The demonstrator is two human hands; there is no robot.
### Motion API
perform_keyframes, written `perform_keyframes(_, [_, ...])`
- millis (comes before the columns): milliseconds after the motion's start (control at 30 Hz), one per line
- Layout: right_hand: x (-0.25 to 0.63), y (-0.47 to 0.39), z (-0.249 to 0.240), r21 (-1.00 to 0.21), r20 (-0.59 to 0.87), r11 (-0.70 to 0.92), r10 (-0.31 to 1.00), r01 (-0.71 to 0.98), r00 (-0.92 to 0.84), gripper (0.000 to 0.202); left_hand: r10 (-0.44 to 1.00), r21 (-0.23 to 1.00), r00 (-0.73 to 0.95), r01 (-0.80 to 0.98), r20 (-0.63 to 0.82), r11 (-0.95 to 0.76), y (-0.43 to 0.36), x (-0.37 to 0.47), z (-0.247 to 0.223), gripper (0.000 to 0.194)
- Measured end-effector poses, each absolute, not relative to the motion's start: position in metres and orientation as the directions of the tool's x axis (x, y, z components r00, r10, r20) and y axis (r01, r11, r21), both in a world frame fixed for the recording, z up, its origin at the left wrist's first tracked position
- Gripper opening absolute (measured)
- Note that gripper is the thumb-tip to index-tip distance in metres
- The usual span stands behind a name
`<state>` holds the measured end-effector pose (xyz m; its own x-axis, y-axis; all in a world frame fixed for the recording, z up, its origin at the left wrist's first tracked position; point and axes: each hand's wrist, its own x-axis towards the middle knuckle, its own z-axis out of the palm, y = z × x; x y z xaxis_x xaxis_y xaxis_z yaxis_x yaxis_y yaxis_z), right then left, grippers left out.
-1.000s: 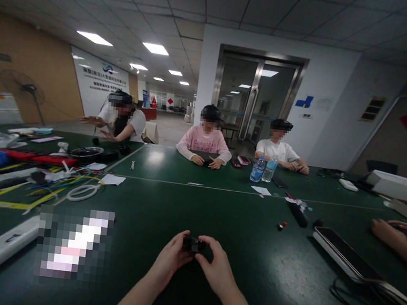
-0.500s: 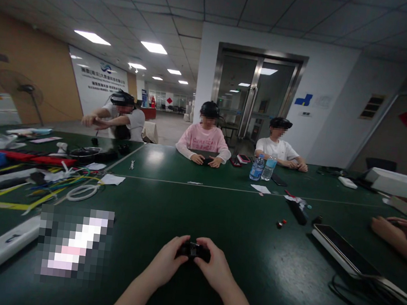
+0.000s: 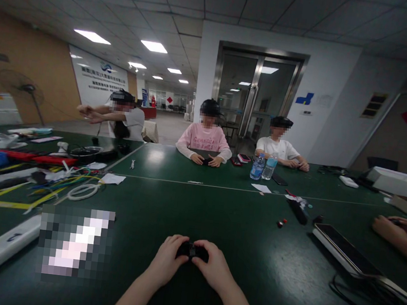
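Observation:
A small black object is held between my two hands, low in the middle of the view, over the dark green table. My left hand closes its thumb and fingers round the object's left end. Its right end is pinched in my right hand. The middle of the object shows between my fingertips and has a greyish, shiny part. Its ends are partly hidden by the fingers.
To the left lie a white bar-shaped device, a blurred-out bright patch, a coiled white cable and tangled wires. On the right are a black-screened device and another person's hands. Bottles and three seated people are across the table.
My hands and the black object have hardly moved. Across the table, the left person's outstretched arms have shifted slightly left and up.

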<state>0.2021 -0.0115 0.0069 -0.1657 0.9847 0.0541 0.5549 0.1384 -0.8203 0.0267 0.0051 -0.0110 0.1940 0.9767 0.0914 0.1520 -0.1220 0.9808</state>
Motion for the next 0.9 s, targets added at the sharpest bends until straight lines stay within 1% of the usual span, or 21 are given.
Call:
perform_keyframes(200, [0.201,-0.012,0.007,-0.820,0.062,0.147,0.983,0.553,-0.170,0.030,0.980,0.985,0.182,0.136,0.077,-0.103,0.004,0.027,-0.010,0.033])
perform_keyframes(367, [0.199,-0.012,0.005,-0.811,0.069,0.148,0.985,0.566,-0.158,0.025,0.983,0.998,0.172,-0.019,0.061,-0.059,0.005,0.026,-0.014,0.035])
perform_keyframes(433, [0.198,-0.012,0.004,-0.808,0.076,0.150,0.986,0.569,-0.151,0.023,0.983,0.998,0.175,-0.041,0.052,-0.046,0.005,0.026,-0.014,0.038])
perform_keyframes(533, [0.198,-0.012,0.003,-0.802,0.070,0.144,0.987,0.579,-0.148,0.021,0.984,0.999,0.171,-0.017,0.046,-0.043,0.004,0.026,-0.012,0.038])
perform_keyframes(700, [0.197,-0.011,0.002,-0.783,0.100,0.174,0.983,0.598,-0.154,0.022,0.979,0.988,0.185,0.114,0.085,-0.107,0.004,0.028,-0.012,0.032])
perform_keyframes(833, [0.197,-0.011,0.001,-0.780,0.130,0.199,0.979,0.594,-0.157,0.022,0.974,0.989,0.194,0.070,0.115,-0.131,0.006,0.028,-0.017,0.032])
perform_keyframes(900, [0.198,-0.011,0.001,-0.786,0.123,0.195,0.979,0.587,-0.160,0.023,0.974,0.990,0.197,0.063,0.114,-0.129,0.007,0.027,-0.019,0.033])
